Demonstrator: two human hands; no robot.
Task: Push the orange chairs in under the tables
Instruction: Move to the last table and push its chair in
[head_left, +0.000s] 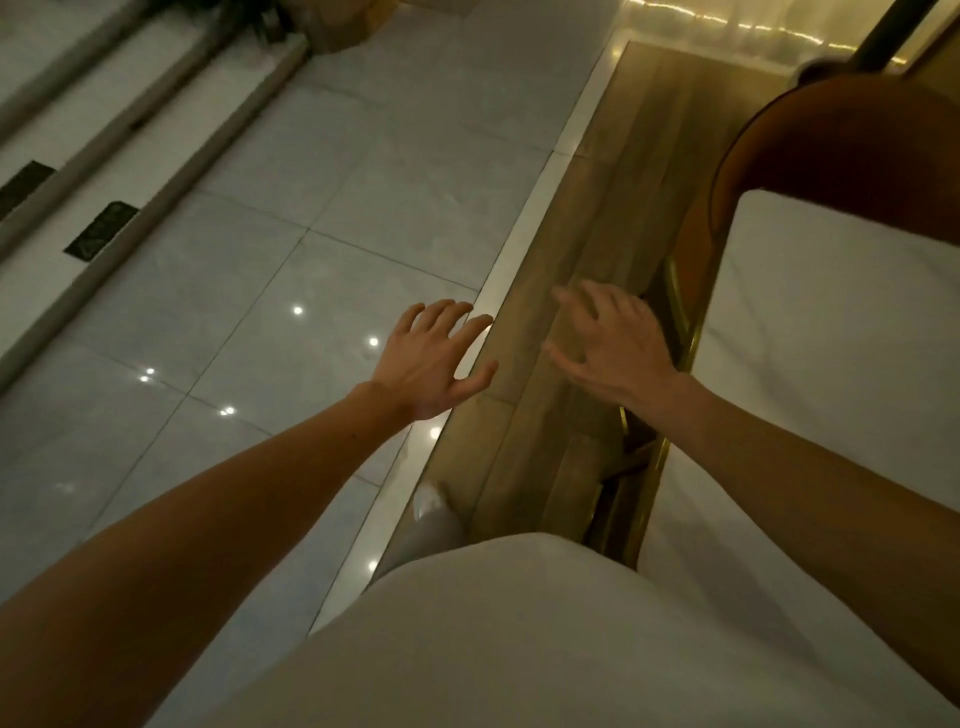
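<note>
An orange chair (852, 140) with a curved back stands at the upper right, tucked against a table covered in white cloth (831, 332). Gold chair legs (680, 306) show along the table's left edge. My left hand (431, 358) hovers open over the border between tile and wood floor, fingers spread. My right hand (618, 343) is open too, fingers spread, just left of the gold legs and the table edge. Neither hand touches the chair or holds anything.
Glossy white tile floor (291, 208) fills the left, with steps or rails (130, 171) running diagonally at the far left. A strip of wood floor (587, 234) runs beside the table. A dark pole (893, 31) rises behind the chair.
</note>
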